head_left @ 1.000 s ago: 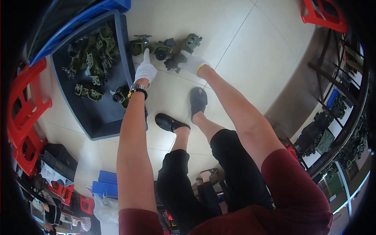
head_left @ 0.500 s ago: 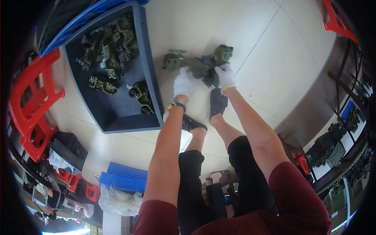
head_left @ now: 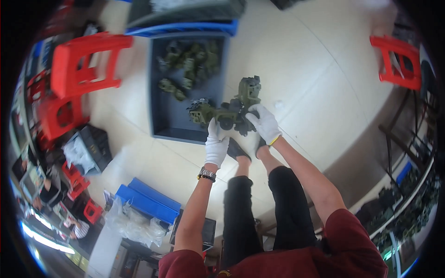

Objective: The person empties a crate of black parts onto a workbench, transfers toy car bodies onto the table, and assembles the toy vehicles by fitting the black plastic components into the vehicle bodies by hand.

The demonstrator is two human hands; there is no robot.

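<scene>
Between your knees and the floor, your white-gloved left hand [head_left: 216, 144] closes around the underside of an olive-green plastic toy truck [head_left: 227, 111], and your white-gloved right hand [head_left: 264, 124] clasps its rear end beside a black wheel. You hold the toy above your dark shoes [head_left: 236, 150] and the pale tiled floor [head_left: 301, 74]. Just beyond it sits a shallow dark blue rectangular tray [head_left: 160, 116] with more green toy parts [head_left: 187, 69] heaped at its far end. Farther left stands a red plastic stool [head_left: 85, 58]; another red stool [head_left: 396, 62] stands far right.
</scene>
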